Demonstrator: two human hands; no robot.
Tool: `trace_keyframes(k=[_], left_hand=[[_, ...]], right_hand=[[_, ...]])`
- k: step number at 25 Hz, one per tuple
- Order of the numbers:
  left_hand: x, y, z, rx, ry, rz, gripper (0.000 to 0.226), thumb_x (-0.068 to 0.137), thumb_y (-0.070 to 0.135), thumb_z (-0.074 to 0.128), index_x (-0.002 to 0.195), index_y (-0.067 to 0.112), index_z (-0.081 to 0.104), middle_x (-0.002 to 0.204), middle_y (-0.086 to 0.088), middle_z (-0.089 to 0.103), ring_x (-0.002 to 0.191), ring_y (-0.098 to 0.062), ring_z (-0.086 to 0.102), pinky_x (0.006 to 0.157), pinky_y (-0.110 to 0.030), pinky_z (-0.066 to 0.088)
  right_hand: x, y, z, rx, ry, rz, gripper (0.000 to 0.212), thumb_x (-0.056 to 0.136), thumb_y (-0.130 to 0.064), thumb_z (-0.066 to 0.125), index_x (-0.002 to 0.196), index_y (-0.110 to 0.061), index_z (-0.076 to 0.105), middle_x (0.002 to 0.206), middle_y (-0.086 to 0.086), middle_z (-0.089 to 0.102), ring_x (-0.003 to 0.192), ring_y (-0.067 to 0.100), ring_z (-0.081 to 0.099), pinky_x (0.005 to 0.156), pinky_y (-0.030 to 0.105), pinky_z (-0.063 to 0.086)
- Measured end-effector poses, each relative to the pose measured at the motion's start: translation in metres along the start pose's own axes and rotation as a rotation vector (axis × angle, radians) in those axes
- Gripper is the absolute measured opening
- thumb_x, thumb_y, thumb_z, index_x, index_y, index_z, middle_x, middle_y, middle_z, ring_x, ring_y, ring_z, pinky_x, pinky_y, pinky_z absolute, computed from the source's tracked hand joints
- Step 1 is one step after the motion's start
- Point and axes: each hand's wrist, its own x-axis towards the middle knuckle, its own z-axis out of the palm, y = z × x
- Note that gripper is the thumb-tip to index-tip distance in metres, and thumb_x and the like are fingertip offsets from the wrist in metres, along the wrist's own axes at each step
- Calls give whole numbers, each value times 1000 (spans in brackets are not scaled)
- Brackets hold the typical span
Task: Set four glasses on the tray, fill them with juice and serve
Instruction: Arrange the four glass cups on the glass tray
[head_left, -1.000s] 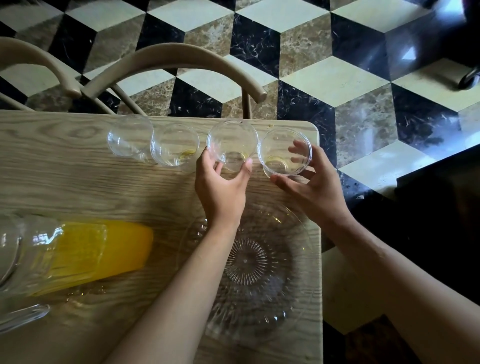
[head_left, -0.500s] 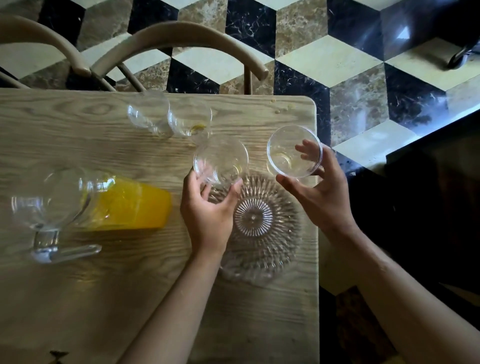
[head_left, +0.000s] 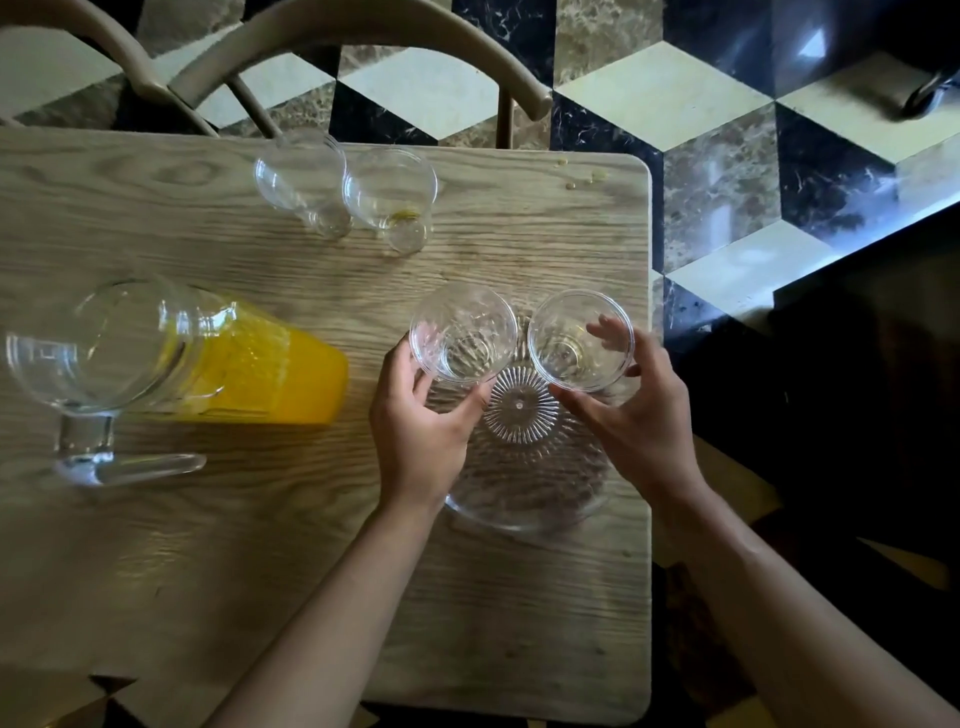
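Your left hand (head_left: 421, 431) curls thumb and fingers round a clear, smooth-walled glass (head_left: 462, 335), gripping it just below the round rim. Your right hand (head_left: 636, 415) grips a second glass (head_left: 581, 340) the same way, thumb on the near side and fingers hooked over the far rim. The two rims sit just beside each other, nearly touching. Whether either base already rests on the tray cannot be told from above.

Directly under both grips lies the tray (head_left: 524, 493), a round dish of transparent pressed glass with a ribbed sunburst at its centre and rippled facets toward its rim. It lies on a pale wooden table (head_left: 260, 545) with strong wavy grain and a rounded corner.

Beyond your left hand, near the far edge, stand two more empty glasses (head_left: 345, 187), side by side; the right one shows a yellow trace at its bottom. To the left of your left hand stands a clear glass jug (head_left: 171, 358) with a thick handle, holding opaque orange juice (head_left: 280, 376).

Past the table are curved beige chair backs (head_left: 363, 36) and a polished marble floor (head_left: 701, 104) in a cube pattern.
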Motion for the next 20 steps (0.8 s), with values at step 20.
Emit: trace_keyframes(k=[20], left_hand=[[3, -12, 3, -30, -65, -11, 91, 70, 17, 94, 146, 25, 44, 145, 8, 58, 139, -10, 56, 116, -38, 47]], right_hand=[[-3, -8, 1, -81, -28, 12, 92, 65, -68, 73, 136, -10, 61, 131, -4, 66, 120, 19, 58, 104, 39, 48]])
